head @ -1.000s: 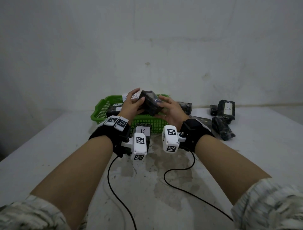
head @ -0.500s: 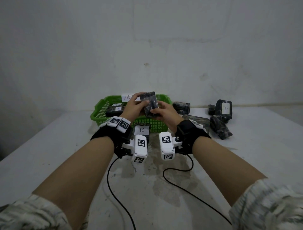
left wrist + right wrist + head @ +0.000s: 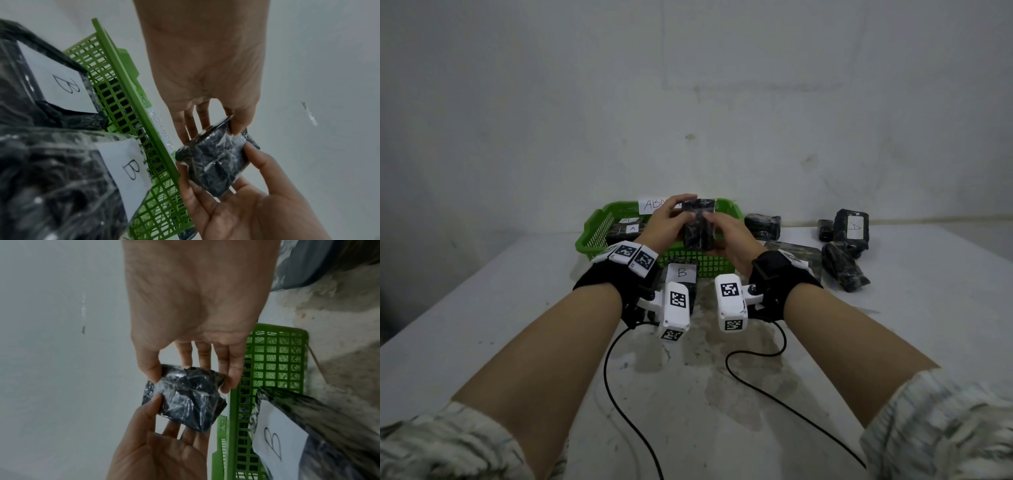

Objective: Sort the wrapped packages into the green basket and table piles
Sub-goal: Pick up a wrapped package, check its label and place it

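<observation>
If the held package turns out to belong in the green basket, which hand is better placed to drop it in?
Probably the left hand: it already grips the black plastic-wrapped package and sits over the green plastic mesh basket. The right hand is nearer the table pile.

Green lattice basket (image 3: 599, 236), black packages (image 3: 698, 224) (white labels), mottled sleeves (image 3: 941, 428).

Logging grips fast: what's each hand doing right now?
Left hand: holding the package, thumb and fingers pinching it.
Right hand: holding the same package, above the basket.
</observation>
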Action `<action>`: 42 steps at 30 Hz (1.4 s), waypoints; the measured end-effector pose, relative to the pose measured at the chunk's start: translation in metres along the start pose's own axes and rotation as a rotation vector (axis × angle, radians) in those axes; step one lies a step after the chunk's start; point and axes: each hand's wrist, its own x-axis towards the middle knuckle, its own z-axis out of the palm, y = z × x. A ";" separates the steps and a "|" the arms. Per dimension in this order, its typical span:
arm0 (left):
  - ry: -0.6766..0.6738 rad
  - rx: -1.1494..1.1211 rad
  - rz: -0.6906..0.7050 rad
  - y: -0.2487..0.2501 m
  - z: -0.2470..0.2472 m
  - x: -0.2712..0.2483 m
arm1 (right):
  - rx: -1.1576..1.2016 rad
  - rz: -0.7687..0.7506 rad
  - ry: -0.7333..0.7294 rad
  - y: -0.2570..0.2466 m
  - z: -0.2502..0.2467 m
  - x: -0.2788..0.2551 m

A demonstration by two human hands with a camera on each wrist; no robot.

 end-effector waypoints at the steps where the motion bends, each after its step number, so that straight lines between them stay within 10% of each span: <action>1: -0.004 -0.003 -0.009 0.000 -0.002 -0.001 | -0.005 -0.003 0.011 0.000 0.001 0.000; 11: 0.169 -0.024 0.005 -0.007 -0.013 0.002 | -0.015 -0.065 0.030 -0.001 0.007 0.005; 17: 0.030 -0.186 -0.194 -0.005 -0.010 0.003 | -0.031 -0.188 0.059 -0.008 -0.007 0.001; 42: 0.145 -0.055 -0.075 -0.008 -0.006 0.007 | -0.121 -0.133 -0.006 -0.006 0.005 0.001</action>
